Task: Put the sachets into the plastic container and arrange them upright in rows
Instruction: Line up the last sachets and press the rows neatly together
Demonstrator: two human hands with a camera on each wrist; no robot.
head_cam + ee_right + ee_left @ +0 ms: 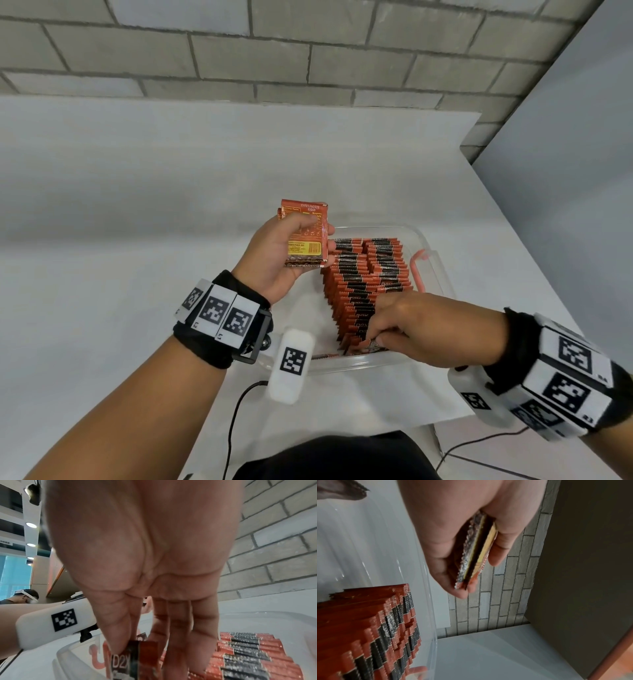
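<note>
A clear plastic container (433,270) sits on the white table, holding orange-and-black sachets (363,284) standing upright in rows. My left hand (294,253) hovers over the container's far left corner and grips a small stack of sachets (305,236), seen edge-on as the stack (476,553) in the left wrist view. My right hand (387,329) reaches down into the near end of the rows, thumb and fingers pinching one sachet (135,660) against the row (248,654).
A pink clip (416,270) lies along the container's right wall. A brick wall (308,51) runs behind the table (137,222). A black cable (236,421) hangs off the near edge. Another person (25,596) sits far off.
</note>
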